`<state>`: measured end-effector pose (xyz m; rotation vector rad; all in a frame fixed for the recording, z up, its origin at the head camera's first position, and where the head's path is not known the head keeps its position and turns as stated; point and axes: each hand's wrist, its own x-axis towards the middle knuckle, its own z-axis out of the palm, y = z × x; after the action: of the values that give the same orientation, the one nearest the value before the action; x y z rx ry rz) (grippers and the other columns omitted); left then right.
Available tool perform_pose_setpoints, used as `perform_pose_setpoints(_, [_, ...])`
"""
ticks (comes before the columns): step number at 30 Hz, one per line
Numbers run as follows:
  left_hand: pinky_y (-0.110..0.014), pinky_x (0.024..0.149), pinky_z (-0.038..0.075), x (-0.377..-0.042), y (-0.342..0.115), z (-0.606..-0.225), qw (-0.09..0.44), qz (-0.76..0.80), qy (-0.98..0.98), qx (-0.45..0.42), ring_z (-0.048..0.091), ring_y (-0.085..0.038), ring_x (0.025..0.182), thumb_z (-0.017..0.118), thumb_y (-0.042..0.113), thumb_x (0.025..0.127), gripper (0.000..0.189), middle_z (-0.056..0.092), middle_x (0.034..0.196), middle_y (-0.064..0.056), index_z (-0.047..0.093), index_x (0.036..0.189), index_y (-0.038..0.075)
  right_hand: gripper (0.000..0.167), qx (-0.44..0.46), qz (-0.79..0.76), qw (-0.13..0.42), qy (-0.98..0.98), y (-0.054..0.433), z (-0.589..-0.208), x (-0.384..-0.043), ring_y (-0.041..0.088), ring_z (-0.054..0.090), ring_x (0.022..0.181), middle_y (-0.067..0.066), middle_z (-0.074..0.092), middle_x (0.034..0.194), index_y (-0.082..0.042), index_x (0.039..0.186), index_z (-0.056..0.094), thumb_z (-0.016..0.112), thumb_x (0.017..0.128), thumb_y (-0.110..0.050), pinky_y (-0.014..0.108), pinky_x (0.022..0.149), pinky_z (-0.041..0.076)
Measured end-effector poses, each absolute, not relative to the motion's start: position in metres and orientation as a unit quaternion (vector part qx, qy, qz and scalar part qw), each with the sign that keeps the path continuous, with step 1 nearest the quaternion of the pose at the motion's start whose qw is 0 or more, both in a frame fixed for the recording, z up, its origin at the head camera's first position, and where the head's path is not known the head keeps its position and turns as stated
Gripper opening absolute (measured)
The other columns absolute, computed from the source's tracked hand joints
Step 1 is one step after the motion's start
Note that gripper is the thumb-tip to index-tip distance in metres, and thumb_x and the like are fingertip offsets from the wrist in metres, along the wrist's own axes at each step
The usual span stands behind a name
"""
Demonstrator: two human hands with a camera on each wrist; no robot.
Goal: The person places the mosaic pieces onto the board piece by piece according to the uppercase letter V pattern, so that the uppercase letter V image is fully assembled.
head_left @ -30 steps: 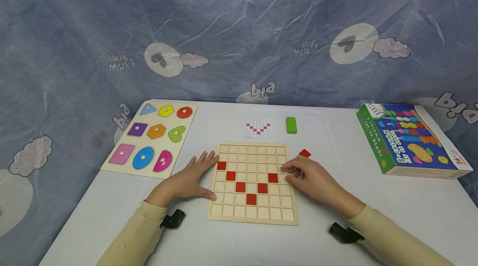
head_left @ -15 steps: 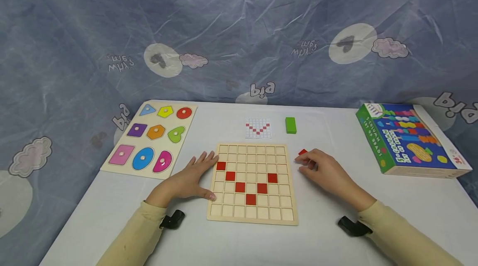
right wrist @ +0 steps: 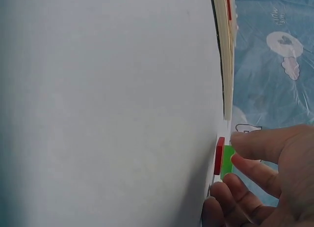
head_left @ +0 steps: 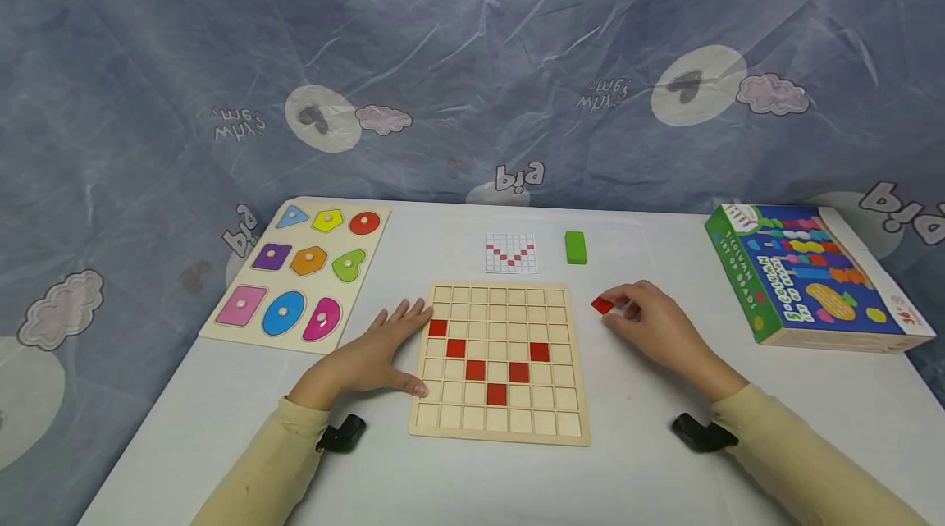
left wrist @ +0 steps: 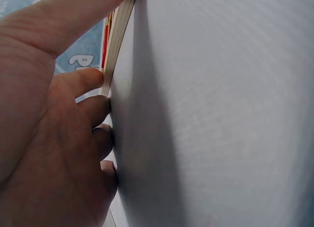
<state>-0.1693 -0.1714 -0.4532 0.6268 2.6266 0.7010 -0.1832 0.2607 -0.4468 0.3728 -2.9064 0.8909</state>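
In the head view the left hand [head_left: 369, 358] rests with spread fingers on the left edge of a wooden grid board [head_left: 502, 438]. The left wrist view shows its thumb and fingertips at the rim of that board [left wrist: 117, 45]. Several red square tiles, such as the lowest one [head_left: 497, 394], lie in the board's squares in a V shape. Right of the board, the right hand [head_left: 657, 333] pinches a loose red tile [head_left: 601, 305] at its corner with thumb and index finger. From the right wrist, this tile [right wrist: 219, 156] appears close to the white tabletop, at the fingertips.
A small printed card [head_left: 511, 253] with a red V pattern and a green block [head_left: 576, 248] lie behind the board. At the left is a shape puzzle [head_left: 295, 336] with coloured pieces. A colourful bead-set box [head_left: 819, 280] sits at the far right. A patterned blue cloth [head_left: 472, 99] hangs behind.
The right hand has moved right from the board's right edge to the loose red tile and taken its corner between thumb and index finger. The left hand stays on the board's edge.
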Motion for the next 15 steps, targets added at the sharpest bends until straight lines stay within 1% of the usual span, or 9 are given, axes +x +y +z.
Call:
perform_pose_setpoints(6, [-0.052, 0.126, 0.002, -0.1692, -0.1714, -0.4531, 0.176, 0.247, 0.927, 0.221, 0.003, -0.030, 0.157, 0.092, 0.049, 0.067, 0.120, 0.015, 0.170, -0.006, 0.027, 0.163, 0.016, 0.033, 0.117, 0.291, 0.032, -0.949, 0.2608, -0.4463, -0.1876, 0.022, 0.059, 0.086, 0.009, 0.064, 0.100, -0.002, 0.120, 0.070, 0.078, 0.089, -0.013, 0.037, 0.072, 0.050])
perform_pose_setpoints(12, [-0.052, 0.126, 0.002, -0.1689, -0.1712, -0.4522, 0.180, 0.249, 0.926, 0.218, 0.003, -0.030, 0.157, 0.092, 0.048, 0.068, 0.120, 0.015, 0.170, -0.006, 0.027, 0.163, 0.016, 0.038, 0.110, 0.281, 0.022, -0.953, 0.2598, -0.4483, -0.1918, 0.021, 0.057, 0.085, 0.011, 0.064, 0.103, -0.003, 0.125, 0.069, 0.078, 0.090, -0.018, 0.036, 0.072, 0.048])
perform_pose_setpoints(15, [-0.052, 0.126, 0.002, -0.1688, -0.1709, -0.4519, 0.180, 0.248, 0.927, 0.217, 0.003, -0.030, 0.157, 0.092, 0.048, 0.068, 0.120, 0.015, 0.170, -0.006, 0.027, 0.162, 0.016, 0.038, 0.108, 0.277, 0.016, -0.955, 0.2592, -0.4494, -0.1936, 0.021, 0.056, 0.084, 0.011, 0.064, 0.103, -0.002, 0.124, 0.070, 0.078, 0.091, -0.017, 0.035, 0.071, 0.048])
